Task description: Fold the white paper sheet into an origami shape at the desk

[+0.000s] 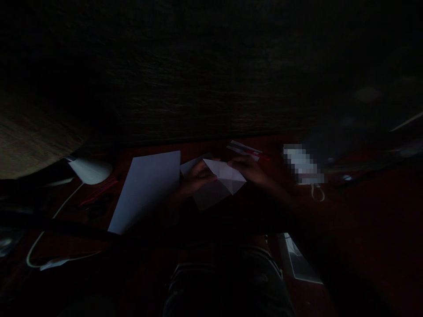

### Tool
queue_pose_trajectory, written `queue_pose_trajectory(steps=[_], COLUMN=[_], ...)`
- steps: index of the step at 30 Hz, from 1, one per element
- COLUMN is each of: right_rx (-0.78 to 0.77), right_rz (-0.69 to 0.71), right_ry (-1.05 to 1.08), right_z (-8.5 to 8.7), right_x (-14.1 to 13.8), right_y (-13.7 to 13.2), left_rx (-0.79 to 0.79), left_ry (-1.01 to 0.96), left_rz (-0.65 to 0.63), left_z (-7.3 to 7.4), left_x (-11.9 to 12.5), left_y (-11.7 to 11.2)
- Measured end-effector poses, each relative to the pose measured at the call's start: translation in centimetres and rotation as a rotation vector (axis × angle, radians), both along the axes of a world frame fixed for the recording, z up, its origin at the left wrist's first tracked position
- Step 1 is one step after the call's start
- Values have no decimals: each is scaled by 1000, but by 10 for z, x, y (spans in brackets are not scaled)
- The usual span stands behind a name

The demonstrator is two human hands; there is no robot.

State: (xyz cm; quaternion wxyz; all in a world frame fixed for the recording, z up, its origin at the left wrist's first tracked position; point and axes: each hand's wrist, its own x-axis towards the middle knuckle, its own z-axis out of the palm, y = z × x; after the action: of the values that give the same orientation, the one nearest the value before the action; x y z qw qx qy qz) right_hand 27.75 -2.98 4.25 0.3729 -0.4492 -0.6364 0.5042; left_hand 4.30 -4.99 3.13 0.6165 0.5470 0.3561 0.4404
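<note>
The scene is very dark. A folded white paper (222,181) lies on a dark red table (363,207) between my two hands. My left hand (197,177) has its fingers curled onto the paper's left side. Reaching in from the right, my right hand (248,171) pinches the paper's upper right edge. The fold rises to a point between the hands.
A flat white sheet (147,189) lies left of the hands. A white lamp head (90,171) with a white cord (42,235) sits at far left. Red-and-white items (244,149) lie behind my right hand. A blurred white object (302,165) is at right.
</note>
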Motion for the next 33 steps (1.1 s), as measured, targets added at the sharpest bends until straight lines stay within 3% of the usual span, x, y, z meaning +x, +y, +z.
queue_pose_trajectory(steps=[3,10,14,18,23,29,33], right_rx=[-1,165,173,174,101,50,25], right_rz=[44,232,194,180,153,-24,-19], right_ry=[-35,-89,-174,-182,-64,62,109], right_z=[-4,-9,-11,-12,-10,-9,-7], right_x=[0,-5,-4,-5,-10,-6,-2], right_y=[1,-2,-4,-4,-4,3,5], left_rx=[-10,29,-3,65,119,81,70], left_ry=[1,35,116,176,175,119,95], left_rz=[36,161,205,201,224,198,228], left_z=[-4,-15,-19,-22,-23,-17,-17], left_x=[-1,0,2,4,5,3,2], left_y=[3,12,13,14,13,15,17])
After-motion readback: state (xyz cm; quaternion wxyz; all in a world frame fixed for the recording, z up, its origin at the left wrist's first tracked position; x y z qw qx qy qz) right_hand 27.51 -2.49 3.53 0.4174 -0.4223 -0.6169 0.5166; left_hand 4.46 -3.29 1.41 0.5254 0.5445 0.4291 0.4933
